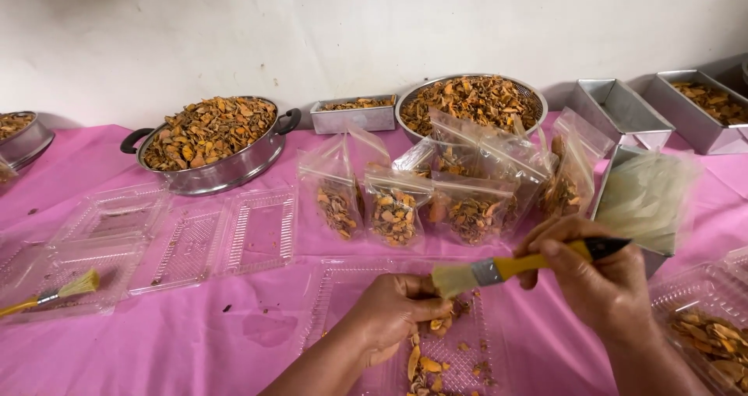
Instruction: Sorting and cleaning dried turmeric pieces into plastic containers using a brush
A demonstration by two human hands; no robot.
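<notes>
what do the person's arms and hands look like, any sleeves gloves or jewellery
Both forearms are bare as far as the frame shows, with no sleeve cuff in view. The left hand and right hand wear no gloves. No ring, watch or bracelet is visible on either. The fingernails look short and unpainted.

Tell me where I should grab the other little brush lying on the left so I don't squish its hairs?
Probably by the yellow handle of the spare brush, coming from the left, near edge of the pink table. It lies flat on a clear plastic tray, bristles pointing right and away, handle end free toward the table edge. Pinch the handle behind the metal band, fingers from above.
</notes>
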